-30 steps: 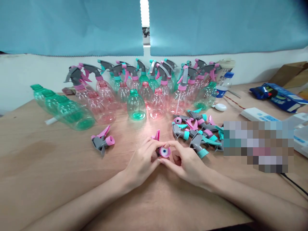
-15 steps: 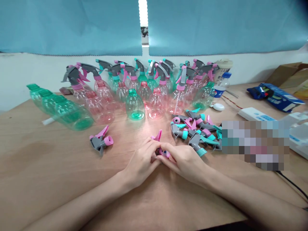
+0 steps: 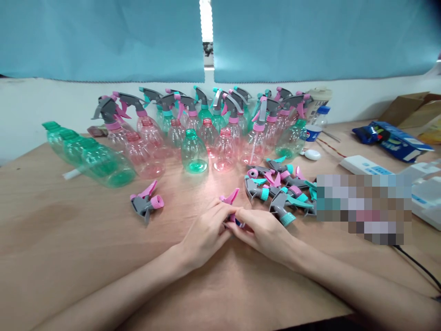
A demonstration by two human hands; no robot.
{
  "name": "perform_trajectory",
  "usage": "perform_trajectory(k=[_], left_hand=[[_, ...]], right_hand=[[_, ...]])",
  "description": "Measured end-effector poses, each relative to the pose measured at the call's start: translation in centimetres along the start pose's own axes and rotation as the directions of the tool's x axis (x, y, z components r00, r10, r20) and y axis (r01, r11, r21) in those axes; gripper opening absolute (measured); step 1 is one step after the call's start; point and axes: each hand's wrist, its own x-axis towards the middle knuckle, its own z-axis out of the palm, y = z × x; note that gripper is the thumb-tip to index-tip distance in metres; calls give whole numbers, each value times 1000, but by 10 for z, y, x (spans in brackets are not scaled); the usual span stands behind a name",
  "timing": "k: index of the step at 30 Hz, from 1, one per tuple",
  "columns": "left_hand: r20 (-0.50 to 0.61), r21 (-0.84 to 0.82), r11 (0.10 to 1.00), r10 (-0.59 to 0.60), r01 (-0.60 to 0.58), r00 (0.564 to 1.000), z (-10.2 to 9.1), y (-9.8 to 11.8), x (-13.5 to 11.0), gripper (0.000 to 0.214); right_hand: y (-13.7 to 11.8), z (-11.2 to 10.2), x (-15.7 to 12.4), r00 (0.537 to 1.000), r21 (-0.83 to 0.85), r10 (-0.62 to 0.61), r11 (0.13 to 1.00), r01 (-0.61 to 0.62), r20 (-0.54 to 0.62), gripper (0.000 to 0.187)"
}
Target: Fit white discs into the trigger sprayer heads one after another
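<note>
My left hand (image 3: 208,230) and my right hand (image 3: 267,232) meet at the middle of the table, both closed around one spray trigger head (image 3: 232,196). Its pink lever sticks up beyond my fingers; most of its body is hidden by them. To the left lies another grey and pink spray head (image 3: 146,202). Right of my hands is a pile of grey spray heads (image 3: 282,204) with pink or turquoise parts. Behind stand a clear green bottle (image 3: 195,154) and a clear pink bottle (image 3: 225,151), both without tops.
Several bottles with spray heads (image 3: 258,133) stand in rows along the wall. Overlapping green bottles (image 3: 93,158) are at the left. On the right are a power strip (image 3: 367,164), a white mouse (image 3: 312,155), a blue package (image 3: 401,142), a cardboard box (image 3: 403,108) and a drink bottle (image 3: 322,117).
The spray head's pink lever has shifted slightly right and tilts more to the right between my hands. Both hands keep their hold. The view has shifted a little.
</note>
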Motion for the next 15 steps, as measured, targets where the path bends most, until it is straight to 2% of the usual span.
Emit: perform_trajectory(k=[4,7,11,15], left_hand=[[-36,3,1000,19,-19,999,0,-4,-1,16],[-46,-14,1000,-10,9,999,-1,-5,-2,21],[-43,-82,991,-109,106,993,-3,-4,-3,27],[-58,-172,952,-265,252,963,-5,-4,-1,24]], right_hand=[[-1,-2,-2,997,45,56,998,-53,-47,19],[-2,-5,-2,979,126,198,973,-192,-37,23],[0,-8,-2,924,350,381,869,-349,-23,15],[6,-12,-1,891,485,444,802,-348,-95,14]])
